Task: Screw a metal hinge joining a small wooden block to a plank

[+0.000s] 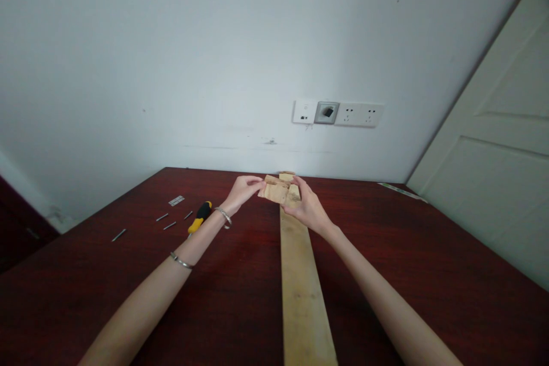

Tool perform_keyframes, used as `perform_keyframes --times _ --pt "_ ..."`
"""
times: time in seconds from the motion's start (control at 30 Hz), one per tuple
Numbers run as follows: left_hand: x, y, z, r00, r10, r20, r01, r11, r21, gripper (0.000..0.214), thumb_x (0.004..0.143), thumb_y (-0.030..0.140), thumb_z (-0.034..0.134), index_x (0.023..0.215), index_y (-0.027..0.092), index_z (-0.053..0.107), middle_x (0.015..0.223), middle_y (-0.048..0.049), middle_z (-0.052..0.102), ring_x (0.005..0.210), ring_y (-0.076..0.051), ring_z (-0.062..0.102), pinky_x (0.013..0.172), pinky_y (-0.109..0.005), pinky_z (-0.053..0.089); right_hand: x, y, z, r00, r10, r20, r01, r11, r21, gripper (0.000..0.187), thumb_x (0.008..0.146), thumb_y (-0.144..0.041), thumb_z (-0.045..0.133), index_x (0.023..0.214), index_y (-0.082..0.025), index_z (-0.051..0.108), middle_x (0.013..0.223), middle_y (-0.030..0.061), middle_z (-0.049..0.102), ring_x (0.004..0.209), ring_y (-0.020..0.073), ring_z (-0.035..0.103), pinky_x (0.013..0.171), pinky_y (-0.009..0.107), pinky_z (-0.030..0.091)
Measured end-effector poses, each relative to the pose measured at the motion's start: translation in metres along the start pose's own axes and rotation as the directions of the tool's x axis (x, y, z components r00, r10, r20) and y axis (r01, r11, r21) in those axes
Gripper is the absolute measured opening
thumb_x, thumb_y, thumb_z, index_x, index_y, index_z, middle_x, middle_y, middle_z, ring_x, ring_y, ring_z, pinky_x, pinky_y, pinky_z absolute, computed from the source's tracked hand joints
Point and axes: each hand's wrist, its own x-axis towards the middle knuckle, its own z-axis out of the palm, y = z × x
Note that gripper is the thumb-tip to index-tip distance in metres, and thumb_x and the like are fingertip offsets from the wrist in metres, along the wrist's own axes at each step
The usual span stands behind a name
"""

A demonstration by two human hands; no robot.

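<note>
A small flat piece of wood [275,191] with rough grain is held up between my two hands, over the far end of a long wooden plank [298,274]. My left hand [245,190] pinches its left edge between thumb and fingers. On the right side, the thumb and fingers of my right hand [309,207] close around the other edge. The plank lies lengthwise on the dark red table [231,297], running from the wall side toward me. Another bit of wood [286,172] shows at the plank's far end.
Left of my left hand lies a yellow and black screwdriver [199,218]. Several thin metal bits [170,226] and a small grey piece [176,201] lie farther left. Behind the table stands a white wall with sockets [358,115]. A flat strip [402,191] rests at the far right edge.
</note>
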Motion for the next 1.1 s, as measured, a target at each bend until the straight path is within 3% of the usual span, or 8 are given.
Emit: perform_keyframes --times 0.07,0.13,0.2,0.27,0.43,0.7,0.93,1.1 --pt "0.001 0.007 -0.009 0.985 0.17 0.002 -0.169 0.973 0.156 0.041 0.07 0.039 0.068 0.1 0.012 0.065 0.091 -0.0077 0.063 0.08 -0.018 0.057 0.071 -0.029 0.045 0.001 0.004 -0.002 0.999 -0.035 0.025 0.034 0.999 0.041 0.079 0.066 -0.031 0.069 0.133 -0.017 0.029 0.127 0.0133 0.052 0.115 0.0261 0.051 0.099 0.042 0.039" --pt "-0.001 0.016 -0.017 0.937 0.325 0.13 -0.35 0.885 0.308 0.051 0.067 0.041 0.071 0.111 0.017 0.061 0.107 -0.0087 0.06 0.096 -0.022 0.054 0.082 -0.034 0.045 0.001 0.007 -0.004 0.996 -0.064 0.056 0.059 0.995 0.077 0.08 0.066 -0.03 0.07 0.134 -0.018 0.028 0.127 0.0134 0.052 0.117 0.0254 0.05 0.101 0.041 0.038" --pt "-0.004 0.023 -0.022 0.869 0.39 0.304 -0.489 0.771 0.407 0.06 0.065 0.043 0.074 0.118 0.02 0.057 0.118 -0.0087 0.055 0.109 -0.025 0.046 0.093 -0.04 0.04 0.001 0.01 -0.004 0.992 -0.087 0.089 0.077 0.991 0.112 0.081 0.066 -0.03 0.07 0.134 -0.019 0.028 0.126 0.0128 0.053 0.118 0.0246 0.05 0.101 0.041 0.037" --pt "-0.008 0.027 -0.023 0.821 0.378 0.427 -0.558 0.687 0.465 0.069 0.063 0.046 0.075 0.123 0.021 0.053 0.122 -0.0096 0.051 0.114 -0.027 0.04 0.099 -0.043 0.035 0.0 0.011 -0.004 0.987 -0.105 0.118 0.088 0.986 0.141 0.081 0.066 -0.03 0.071 0.134 -0.02 0.028 0.126 0.0119 0.054 0.118 0.024 0.05 0.101 0.041 0.037" --pt "-0.013 0.025 -0.017 0.784 0.294 0.547 -0.596 0.606 0.527 0.078 0.06 0.049 0.077 0.125 0.017 0.05 0.116 -0.01 0.048 0.109 -0.026 0.04 0.097 -0.04 0.035 -0.002 0.011 -0.003 0.978 -0.127 0.165 0.098 0.979 0.177 0.081 0.066 -0.03 0.072 0.134 -0.022 0.03 0.126 0.0111 0.053 0.118 0.0241 0.051 0.101 0.042 0.037" --pt "-0.012 0.022 -0.017 0.765 0.2 0.612 -0.575 0.64 0.51 0.055 0.065 0.043 0.072 0.111 0.017 0.058 0.108 -0.0069 0.047 0.103 -0.024 0.04 0.091 -0.033 0.035 -0.004 0.011 -0.003 0.966 -0.081 0.244 0.037 0.983 0.182 0.083 0.066 -0.037 0.072 0.137 -0.021 0.032 0.131 0.012 0.052 0.122 0.0242 0.048 0.104 0.042 0.035" --pt "-0.006 -0.009 -0.013 0.73 0.053 0.681 -0.568 0.602 0.562 0.049 0.063 0.044 0.074 0.101 0.015 0.062 0.106 -0.008 0.046 0.1 -0.025 0.042 0.086 -0.031 0.036 -0.008 0.03 -0.007 0.859 0.069 0.508 -0.108 0.993 0.048 0.103 0.053 -0.05 0.078 0.138 -0.012 0.035 0.141 0.0199 0.038 0.129 0.0317 0.039 0.107 0.048 0.028" --pt "-0.006 -0.025 -0.007 0.719 0.009 0.695 -0.569 0.582 0.581 0.05 0.066 0.049 0.071 0.1 0.015 0.062 0.106 -0.0089 0.047 0.1 -0.025 0.043 0.087 -0.031 0.035 -0.011 0.037 -0.007 0.795 0.112 0.597 -0.141 0.99 0.003 0.102 0.049 -0.052 0.079 0.134 -0.011 0.042 0.139 0.0209 0.041 0.128 0.0348 0.039 0.107 0.05 0.027"
